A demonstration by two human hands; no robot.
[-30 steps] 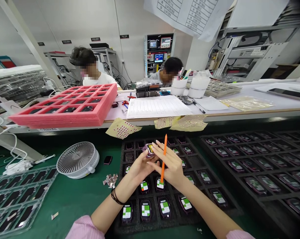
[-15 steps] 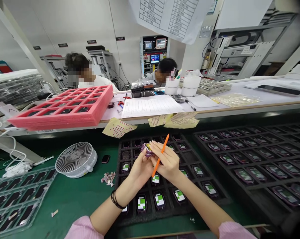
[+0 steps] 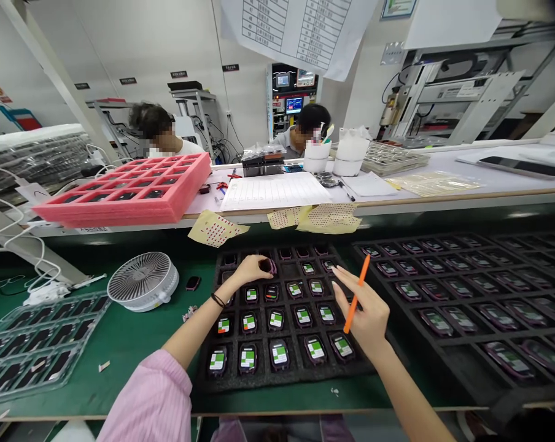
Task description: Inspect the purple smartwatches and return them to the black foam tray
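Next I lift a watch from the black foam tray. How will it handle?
The smartwatch looks compact and rigid, so it probably won't flex, though its glossy screen may be slippery and scratch. It sits snugly in its recess in the black foam tray, so it may need a slight pull, and it probably won't roll.

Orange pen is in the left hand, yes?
No: the orange pen is in the right hand, not the left, as the head view shows. The left hand is on a watch.
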